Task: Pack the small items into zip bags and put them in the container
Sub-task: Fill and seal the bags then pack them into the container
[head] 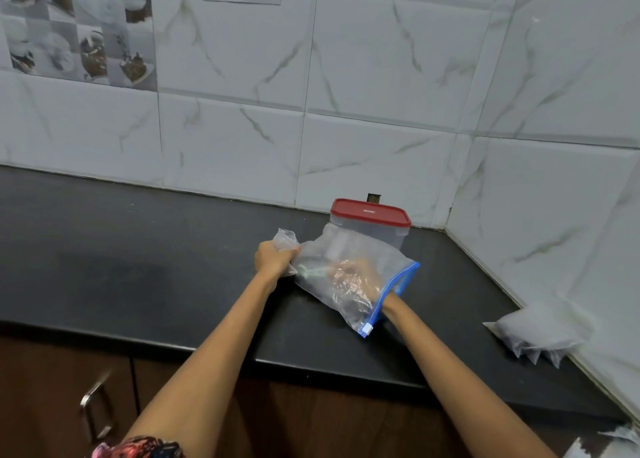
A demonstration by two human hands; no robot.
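On the dark table (173,250), before the red-lidded container (369,224), the left hand (273,258) clenches the zip bag (346,277) by its bunched end for steadiness, while the right hand (356,277) reaches inside, its grip unclear through plastic.

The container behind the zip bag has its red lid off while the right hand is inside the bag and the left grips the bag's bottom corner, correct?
Not quite: the head view shows the red lid seated on the container. The rest stands: the right hand is inside the zip bag, and the left hand grips its bottom corner.
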